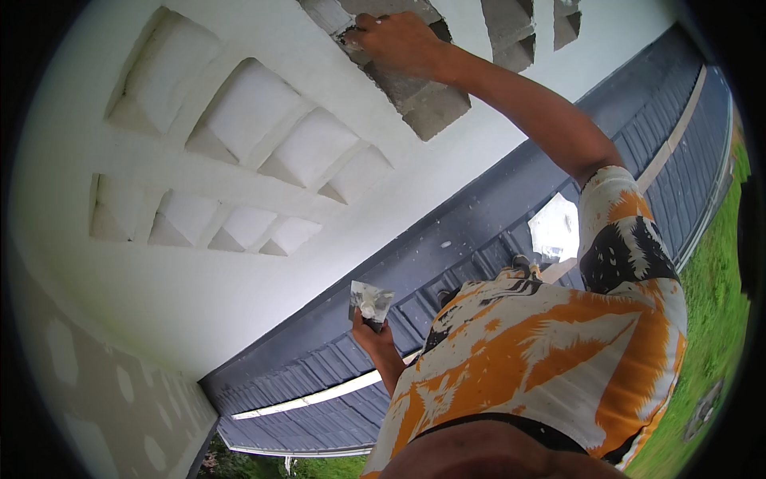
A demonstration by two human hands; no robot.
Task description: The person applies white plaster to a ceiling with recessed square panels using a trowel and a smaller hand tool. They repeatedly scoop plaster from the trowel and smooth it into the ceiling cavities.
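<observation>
While your right hand (399, 40) is gripping a small blade (347, 36) at the wall (447, 172), your left hand (375, 335) is clenching the putty knife (369, 303) (stiff, light) by its handle.

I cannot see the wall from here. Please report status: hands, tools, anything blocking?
Right hand presses small blade into grey wall recess. Left hand holds putty knife, loaded white. Nothing blocking.

Tight up top, open below

Rt hand (399, 41) jammed into grey block recess (431, 100); white wall (239, 263) close all round. Lt hand (373, 335) w/ putty knife (370, 302) free over dark roofing (479, 231). Open grass (714, 319) far rt.
</observation>
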